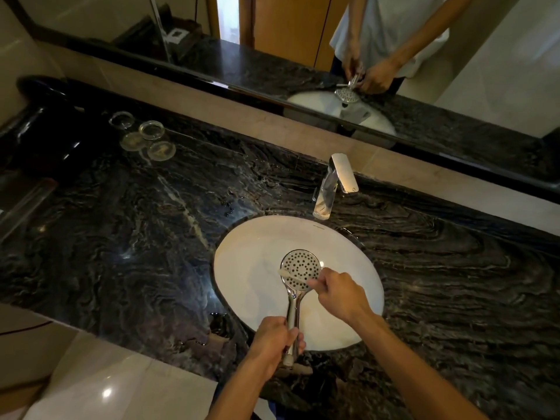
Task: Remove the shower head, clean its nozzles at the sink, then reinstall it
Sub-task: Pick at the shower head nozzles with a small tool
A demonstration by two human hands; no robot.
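Right now I have the shower head (300, 269) over the white sink (242, 256), nozzle face turned up toward my camera. My left hand (274, 341) grips the chrome handle near its lower end, fingers curled fully round it. My right hand (338, 294) pinches a toothbrush (288, 273) — its pale bristle end lies across the left part of the nozzle face, touching it. Behind the basin stands the chrome faucet (333, 184) on the dark marble counter (136, 237). Far left on that counter sit 4 round glass coasters (142, 139), close together, beside a glossy black object I cannot identify. The mirror (303, 40) above reflects both hands and the head.
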